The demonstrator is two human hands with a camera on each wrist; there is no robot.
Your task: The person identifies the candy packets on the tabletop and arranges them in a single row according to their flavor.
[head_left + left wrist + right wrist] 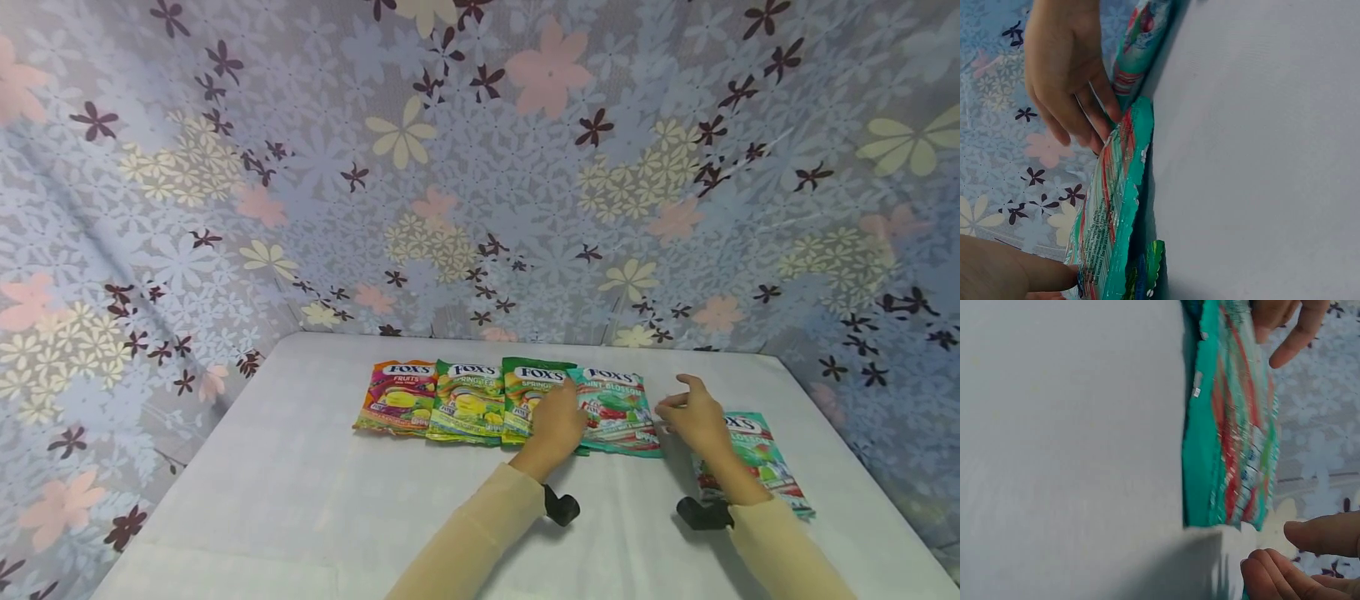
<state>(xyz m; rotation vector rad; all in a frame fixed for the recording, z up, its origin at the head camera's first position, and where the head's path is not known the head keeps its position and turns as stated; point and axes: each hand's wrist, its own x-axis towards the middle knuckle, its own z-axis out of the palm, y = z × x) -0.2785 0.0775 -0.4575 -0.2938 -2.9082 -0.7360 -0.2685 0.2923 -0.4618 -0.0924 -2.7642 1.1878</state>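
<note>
My left hand point(558, 421) rests at the left edge of a teal Mint Blossom candy pack point(615, 412), touching it with thumb and fingers. That pack ends a row and slightly overlaps a green Spring Tea candy pack point(521, 400), which the hand partly covers. To its right, my right hand point(697, 417) hovers with relaxed fingers, holding nothing. Partly hidden under the right wrist lies another teal Mint Blossom pack point(765, 458), tilted. In the left wrist view, the left thumb point(1047, 278) meets the pack's printed face.
Farther left in the row lie another green Spring Tea pack point(468, 404) and an orange-purple Fruits pack point(397, 400). All lie on a white table point(300, 483). A flower-patterned cloth point(480, 208) rises behind the table and along its sides.
</note>
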